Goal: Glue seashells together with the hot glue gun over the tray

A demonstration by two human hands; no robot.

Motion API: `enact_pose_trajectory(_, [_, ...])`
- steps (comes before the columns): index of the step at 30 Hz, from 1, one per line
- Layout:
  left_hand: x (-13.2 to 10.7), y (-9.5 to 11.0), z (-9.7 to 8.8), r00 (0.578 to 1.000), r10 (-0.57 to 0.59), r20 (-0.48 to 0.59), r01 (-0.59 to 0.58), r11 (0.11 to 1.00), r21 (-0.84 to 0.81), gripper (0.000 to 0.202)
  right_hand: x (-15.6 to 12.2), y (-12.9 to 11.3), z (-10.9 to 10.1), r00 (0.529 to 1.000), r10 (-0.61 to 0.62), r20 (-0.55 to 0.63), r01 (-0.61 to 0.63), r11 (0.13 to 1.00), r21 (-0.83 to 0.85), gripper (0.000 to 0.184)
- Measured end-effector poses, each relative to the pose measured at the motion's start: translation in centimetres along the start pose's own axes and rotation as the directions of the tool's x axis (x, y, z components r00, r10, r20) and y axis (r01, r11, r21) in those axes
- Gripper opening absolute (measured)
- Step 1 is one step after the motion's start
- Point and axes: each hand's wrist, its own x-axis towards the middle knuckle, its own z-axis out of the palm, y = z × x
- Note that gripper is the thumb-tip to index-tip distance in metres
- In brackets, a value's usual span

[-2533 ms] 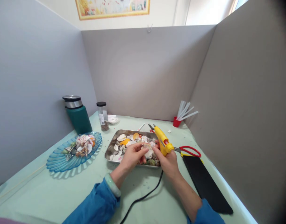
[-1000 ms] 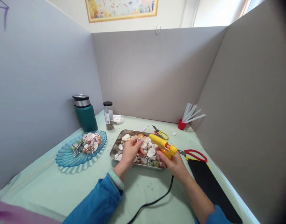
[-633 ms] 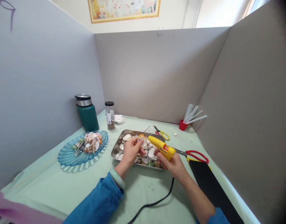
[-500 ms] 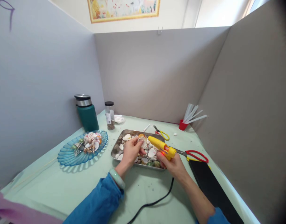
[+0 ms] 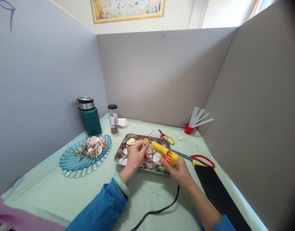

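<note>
My right hand (image 5: 173, 168) is wrapped round a yellow glue gun (image 5: 163, 151), its red light lit and its nozzle pointing left toward my other fingers. My left hand (image 5: 137, 155) pinches something small and pale, perhaps a shell, though the fingers mostly hide it. Both hands are over a metal tray (image 5: 118, 153) filled with seashells, among them a white shell (image 5: 156, 157). From below the glue gun a black cord (image 5: 159, 211) runs toward the near edge of the table.
At left stands a blue scalloped plate (image 5: 70, 160) bearing shells, with a green bottle (image 5: 90, 120) and a jar (image 5: 113, 120) behind. Red-handled scissors (image 5: 202, 160), yellow-handled scissors (image 5: 171, 139), a black slab (image 5: 219, 195) and a red cup (image 5: 189, 129) of glue sticks lie right. Grey partitions (image 5: 162, 80) enclose the table.
The glue gun in my right hand has shifted slightly left, bringing its nozzle closer to my left fingertips. My left hand has barely moved.
</note>
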Motion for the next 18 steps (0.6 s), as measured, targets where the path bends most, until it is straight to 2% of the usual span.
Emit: enact_pose_trajectory(18, [-0.29, 0.03, 0.11, 0.999, 0.036, -0.018, -0.035, 0.996, 0.077, 0.030, 0.02, -0.09, 0.08, 1.000, 0.017, -0.013, -0.017, 0.999, -0.030, 0.035])
